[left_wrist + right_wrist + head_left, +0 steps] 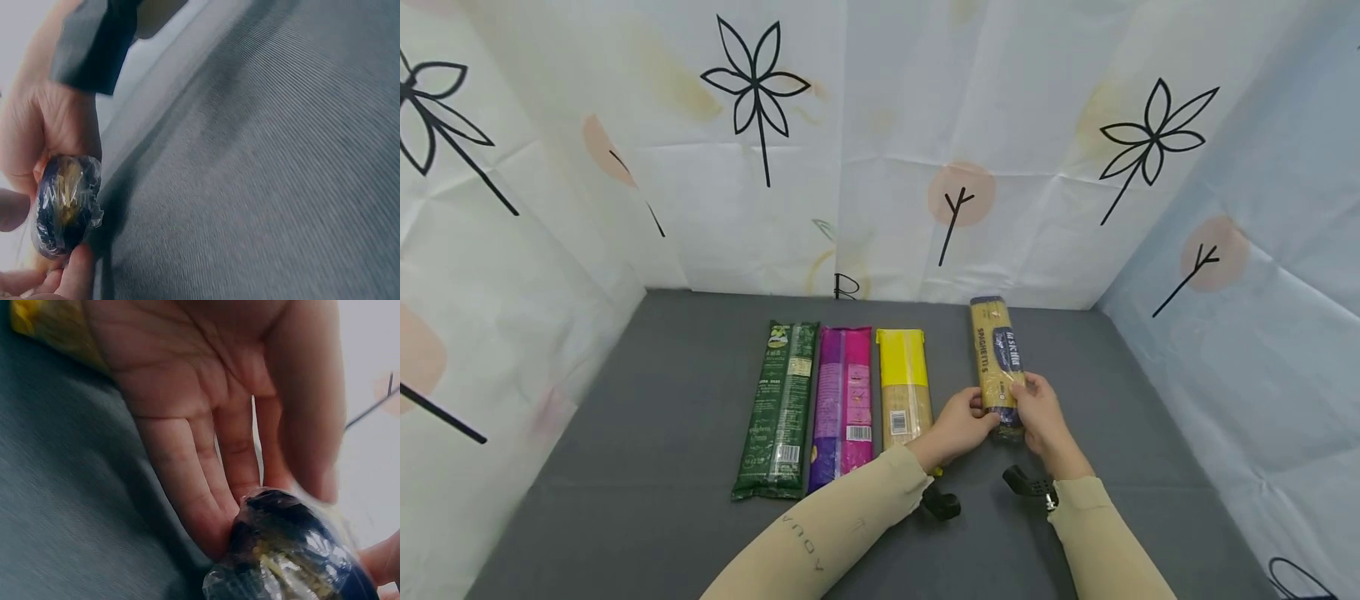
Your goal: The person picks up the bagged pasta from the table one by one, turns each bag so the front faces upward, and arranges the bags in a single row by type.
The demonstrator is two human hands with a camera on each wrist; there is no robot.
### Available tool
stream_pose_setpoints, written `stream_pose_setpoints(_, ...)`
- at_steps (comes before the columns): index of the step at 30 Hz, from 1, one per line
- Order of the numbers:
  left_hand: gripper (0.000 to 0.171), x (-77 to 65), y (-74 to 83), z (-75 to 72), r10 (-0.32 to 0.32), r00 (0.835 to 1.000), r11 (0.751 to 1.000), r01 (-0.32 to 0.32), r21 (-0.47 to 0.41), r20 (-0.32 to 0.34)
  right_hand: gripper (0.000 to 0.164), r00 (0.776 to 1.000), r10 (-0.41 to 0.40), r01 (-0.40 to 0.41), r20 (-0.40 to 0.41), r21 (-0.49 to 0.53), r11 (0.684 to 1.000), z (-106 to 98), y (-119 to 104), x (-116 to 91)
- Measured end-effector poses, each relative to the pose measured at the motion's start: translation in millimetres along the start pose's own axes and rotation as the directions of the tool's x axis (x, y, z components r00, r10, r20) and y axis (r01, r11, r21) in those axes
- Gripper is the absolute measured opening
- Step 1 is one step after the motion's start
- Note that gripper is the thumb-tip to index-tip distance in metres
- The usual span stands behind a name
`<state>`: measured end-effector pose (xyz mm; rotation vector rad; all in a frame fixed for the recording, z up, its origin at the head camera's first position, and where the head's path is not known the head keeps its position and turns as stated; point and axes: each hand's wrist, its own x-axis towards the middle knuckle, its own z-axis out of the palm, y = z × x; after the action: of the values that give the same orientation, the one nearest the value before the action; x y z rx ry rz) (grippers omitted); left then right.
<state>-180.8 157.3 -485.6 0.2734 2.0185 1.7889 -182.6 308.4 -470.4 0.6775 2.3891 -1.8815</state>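
Observation:
Both hands hold a pack of spaghetti [992,342], yellow with dark blue labels and clear wrap, at the right of the row. My left hand [958,429] grips its near left corner, thumb on top and fingers curled at the side. On the right edge, a bit higher up, my right hand [1042,417] pinches it with the thumb over the front. The pack's crinkled near end [65,206] shows between the hands in the left wrist view. In the right wrist view, the left hand's fingers [181,469] reach the wrapped end [287,550].
To the left lie a green pack [775,408], a pink and purple pack [844,400] and a yellow-topped pasta pack [902,367], side by side. The left forearm overlaps the lower ends of two. Patterned cloth walls [880,167] enclose the grey tabletop [662,433].

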Motion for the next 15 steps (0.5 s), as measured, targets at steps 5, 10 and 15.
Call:
stream_pose_setpoints(5, 0.056, 1.9, -2.4, 0.9, -0.022, 0.998, 0.996, 0.028, -0.09, 0.063, 0.049, 1.0, -0.004, 0.004, -0.004, -0.035, 0.999, -7, 3, 15)
stream_pose_setpoints(10, 0.061, -0.2, -2.4, -3.1, -0.024, 0.991, 0.992, 0.04, -0.123, 0.13, 0.053, 0.998, -0.063, 0.061, -0.003, -0.166, 0.984, -12, 5, 19)
stream_pose_setpoints(15, 0.058, -0.7, -2.0, -2.9, -0.002, 0.991, 0.995, 0.016, -0.103, 0.134, 0.051, 0.991, -0.128, 0.111, -0.03, -0.343, 0.933, -11, 3, 16)
